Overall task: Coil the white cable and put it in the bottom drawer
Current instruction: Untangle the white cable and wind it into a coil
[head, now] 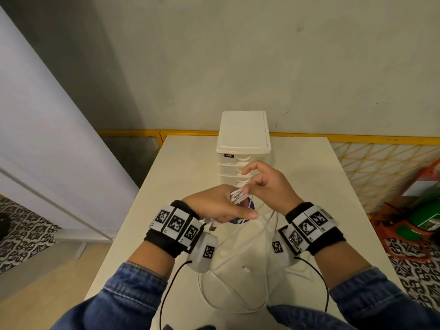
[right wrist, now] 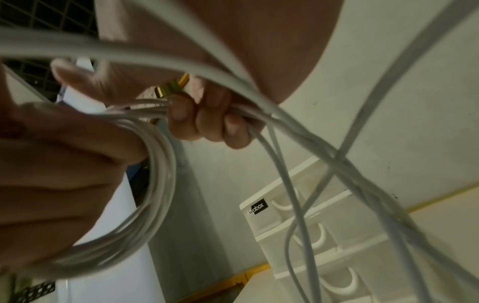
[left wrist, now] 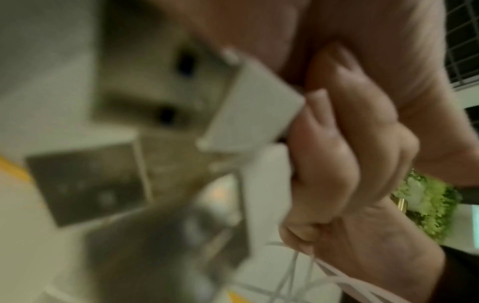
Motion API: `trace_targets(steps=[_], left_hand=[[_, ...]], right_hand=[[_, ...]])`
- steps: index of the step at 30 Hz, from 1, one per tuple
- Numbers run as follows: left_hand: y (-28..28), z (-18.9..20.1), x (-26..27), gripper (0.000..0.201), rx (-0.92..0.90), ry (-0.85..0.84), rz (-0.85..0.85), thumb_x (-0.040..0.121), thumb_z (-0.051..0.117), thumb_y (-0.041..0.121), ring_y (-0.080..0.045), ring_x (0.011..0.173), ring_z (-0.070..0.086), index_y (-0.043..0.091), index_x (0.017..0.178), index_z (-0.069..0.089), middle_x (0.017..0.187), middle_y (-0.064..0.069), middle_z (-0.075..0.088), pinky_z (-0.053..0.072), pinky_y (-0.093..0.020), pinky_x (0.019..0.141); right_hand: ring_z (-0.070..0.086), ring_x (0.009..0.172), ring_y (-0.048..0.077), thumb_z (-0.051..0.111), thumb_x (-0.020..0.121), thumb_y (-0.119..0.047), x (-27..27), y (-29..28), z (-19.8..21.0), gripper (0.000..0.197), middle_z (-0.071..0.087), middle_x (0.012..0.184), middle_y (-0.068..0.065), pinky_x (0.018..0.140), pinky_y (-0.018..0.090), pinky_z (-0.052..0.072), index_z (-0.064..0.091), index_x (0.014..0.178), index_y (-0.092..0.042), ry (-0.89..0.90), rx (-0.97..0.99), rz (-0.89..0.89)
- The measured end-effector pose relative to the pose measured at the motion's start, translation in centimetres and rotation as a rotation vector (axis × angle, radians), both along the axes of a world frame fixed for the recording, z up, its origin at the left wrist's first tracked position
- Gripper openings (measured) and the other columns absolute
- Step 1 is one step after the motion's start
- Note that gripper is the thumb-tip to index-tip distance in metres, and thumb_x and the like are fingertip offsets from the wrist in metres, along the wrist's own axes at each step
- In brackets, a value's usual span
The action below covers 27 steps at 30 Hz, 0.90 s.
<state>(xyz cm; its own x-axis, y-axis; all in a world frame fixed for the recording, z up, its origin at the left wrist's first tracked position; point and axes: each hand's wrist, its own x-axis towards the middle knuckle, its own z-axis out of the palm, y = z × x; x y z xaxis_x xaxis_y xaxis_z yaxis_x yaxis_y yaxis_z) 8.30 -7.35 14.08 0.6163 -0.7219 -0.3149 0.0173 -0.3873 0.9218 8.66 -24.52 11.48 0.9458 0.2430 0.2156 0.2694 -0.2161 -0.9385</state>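
We hold our left hand (head: 217, 207) curled tight around a bundle of loops of the thin white cable (head: 239, 195) above the white table (head: 166, 186). Our right hand (head: 266, 184) pinches the cable at those loops, forefinger arched up; loose slack trails on the table. Behind stands the white plastic drawer unit (head: 242, 132), drawers shut.

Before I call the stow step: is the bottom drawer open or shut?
Cannot tell. The hands hide the bottom drawer in the head view; the drawer unit's upper drawers sit flush, shut.
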Motion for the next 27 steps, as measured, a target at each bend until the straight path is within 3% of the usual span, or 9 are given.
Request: trace_targets(steps=[3,5,6,9,12,16,20,25,27], left_hand=[[-0.2,-0.2,-0.3,0.044,-0.127,0.079,0.052,0.086,0.057,0.047,-0.01,0.035,0.019,0.021,0.055,0.041,0.042,0.006,0.027,0.015,-0.019,0.038],[-0.2,-0.3,-0.3,0.053,-0.244,0.184,0.055,0.082,0.051,0.065,-0.008,0.032,0.016,0.018,0.059,0.04,0.041,0.008,0.025,0.012,-0.019,0.037],[-0.3,-0.4,-0.3,0.055,-0.317,0.253,0.049,0.079,0.049,0.069,-0.007,0.03,0.017,0.017,0.062,0.042,0.041,0.009,0.026,0.013,-0.017,0.035],[-0.2,-0.5,-0.1,0.053,-0.501,0.392,0.028,0.077,0.051,0.07,-0.002,0.027,0.023,0.018,0.066,0.046,0.039,0.012,0.033,0.02,-0.012,0.033],[-0.2,-0.2,-0.1,0.05,-0.594,0.446,0.047,0.075,0.053,0.069,0.0,0.025,0.027,0.021,0.065,0.049,0.038,0.013,0.036,0.026,-0.011,0.033],[0.1,0.6,0.0,0.048,-0.661,0.466,0.098,0.075,0.053,0.068,-0.002,0.025,0.022,0.021,0.064,0.049,0.036,0.013,0.033,0.023,-0.015,0.032],[0.5,1.6,0.0,0.043,-0.752,0.467,0.084,0.079,0.055,0.061,-0.009,0.028,0.015,0.021,0.064,0.051,0.041,0.007,0.021,0.021,-0.016,0.032],[0.8,2.3,0.3,0.042,-0.731,0.414,0.152,0.078,0.06,0.058,-0.009,0.03,0.014,0.02,0.062,0.049,0.042,0.006,0.019,0.022,-0.015,0.031],[0.8,2.2,0.3,0.041,-0.756,0.4,0.177,0.079,0.059,0.056,-0.01,0.03,0.014,0.02,0.062,0.049,0.042,0.005,0.019,0.024,-0.015,0.032]], right_hand=[[0.039,0.052,0.025,0.067,0.066,-0.057,0.3,-0.3,-0.6,0.034,0.047,0.053,0.03,0.057,0.034,0.033,0.058,0.088,-0.034,0.001,0.075,0.007],[0.042,0.049,0.018,0.061,0.071,-0.061,0.3,-0.3,-0.8,0.037,0.053,0.048,0.006,0.056,0.026,0.035,0.06,0.087,-0.028,-0.017,0.087,-0.013],[0.043,0.048,0.007,0.057,0.072,-0.064,0.3,-0.2,-0.9,0.042,0.056,0.051,-0.006,0.054,0.022,0.035,0.06,0.086,-0.026,-0.03,0.089,-0.021],[0.048,0.051,-0.003,0.051,0.068,-0.077,0.3,0.1,-1.4,0.058,0.061,0.06,-0.019,0.054,0.01,0.037,0.061,0.084,-0.023,-0.033,0.129,-0.052],[0.042,0.048,0.0,0.053,0.072,-0.065,0.2,0.1,-2.3,0.055,0.052,0.051,-0.014,0.053,0.016,0.035,0.061,0.081,-0.011,-0.008,0.13,-0.09],[0.043,0.059,0.013,0.052,0.082,-0.047,0.0,0.3,-2.9,0.045,0.045,0.061,0.003,0.06,0.029,0.036,0.056,0.077,-0.002,-0.03,0.054,-0.108],[0.05,0.08,0.009,0.062,0.086,-0.014,0.7,0.2,-3.8,0.008,0.054,0.084,0.001,0.075,0.014,0.037,0.063,0.088,-0.007,-0.083,-0.114,-0.168],[0.054,0.096,0.013,0.055,0.09,-0.015,0.5,0.1,-5.2,0.01,0.053,0.102,0.0,0.079,0.012,0.037,0.058,0.098,-0.019,-0.029,-0.179,-0.18],[0.053,0.106,0.013,0.051,0.092,-0.015,0.4,-0.1,-5.6,0.022,0.055,0.114,0.0,0.086,0.016,0.037,0.053,0.113,-0.021,-0.02,-0.21,-0.164]])
